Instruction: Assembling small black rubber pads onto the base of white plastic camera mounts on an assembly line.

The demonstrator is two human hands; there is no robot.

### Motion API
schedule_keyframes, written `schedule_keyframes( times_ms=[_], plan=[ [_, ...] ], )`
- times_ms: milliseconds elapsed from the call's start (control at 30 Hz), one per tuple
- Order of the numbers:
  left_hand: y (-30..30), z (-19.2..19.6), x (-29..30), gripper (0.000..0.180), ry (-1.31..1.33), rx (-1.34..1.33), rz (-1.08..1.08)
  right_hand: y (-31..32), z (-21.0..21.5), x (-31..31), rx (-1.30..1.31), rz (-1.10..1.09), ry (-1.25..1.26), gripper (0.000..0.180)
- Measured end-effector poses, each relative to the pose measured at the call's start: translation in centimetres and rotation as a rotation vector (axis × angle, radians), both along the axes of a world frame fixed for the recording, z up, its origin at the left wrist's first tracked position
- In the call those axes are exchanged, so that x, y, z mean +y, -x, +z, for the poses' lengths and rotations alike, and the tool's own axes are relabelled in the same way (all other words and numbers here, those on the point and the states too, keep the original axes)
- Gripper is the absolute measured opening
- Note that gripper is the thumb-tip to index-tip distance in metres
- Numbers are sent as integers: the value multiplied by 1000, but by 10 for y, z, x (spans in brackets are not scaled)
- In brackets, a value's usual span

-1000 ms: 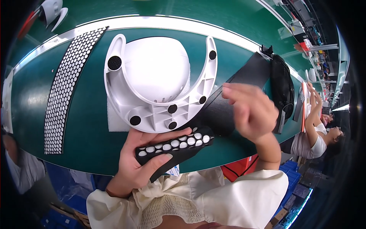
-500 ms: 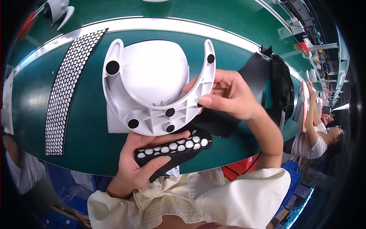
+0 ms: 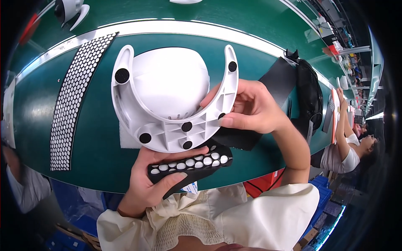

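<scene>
A white plastic device with a rounded body (image 3: 171, 79) and a crescent-shaped ribbed base (image 3: 167, 140) rests underside up before me. Several round black pads (image 3: 186, 126) are stuck on the base. At its right arm, my right hand (image 3: 255, 106) grips the rim, thumb pressed on a black pad (image 3: 222, 116) and the other fingers partly hidden behind. Below the base, my left hand (image 3: 146, 175) is closed around a folded black sheet of round pads (image 3: 190, 164), its cut-outs showing white; the fingers reach under the base's lower edge.
A long perforated black-and-white sheet (image 3: 83, 100) lies on the green table at left. White foam (image 3: 129, 136) sits under the device. Black sheets (image 3: 276, 79) and a black bag (image 3: 309, 94) lie at right. Beyond the white rail, another white device (image 3: 73, 11) stands. Another person (image 3: 347, 148) works at far right.
The white device has shifted very slightly downward, with my right thumb still on the pad. Beyond the rail, the other white device has moved a little to the right. My left hand is nearly still.
</scene>
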State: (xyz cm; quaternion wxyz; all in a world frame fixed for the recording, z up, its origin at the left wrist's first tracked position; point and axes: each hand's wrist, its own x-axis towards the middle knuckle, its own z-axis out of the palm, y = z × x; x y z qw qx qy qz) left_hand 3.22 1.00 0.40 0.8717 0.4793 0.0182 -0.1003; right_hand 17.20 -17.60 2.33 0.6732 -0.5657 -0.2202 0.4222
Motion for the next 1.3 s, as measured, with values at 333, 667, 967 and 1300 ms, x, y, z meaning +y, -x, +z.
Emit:
schedule_keyframes(
  times_ms=[333, 667, 967, 1300],
  plan=[
    [1, -3, 1, 47, 19, -37, -4, -3, -3, -4, -192, 82, 137, 56],
    [2, 0, 6, 40, -91, -10, -47, -2, -5, 2, -47, 84, 17, 84],
    [3, -2, 6, 48, -99, -35, -81, 15, 1, 13, -52, -75, 86, 37],
    [13, -5, -2, 40, -100, -106, -28, 30, 6, 14, 66, -214, -86, 28]
  ],
)
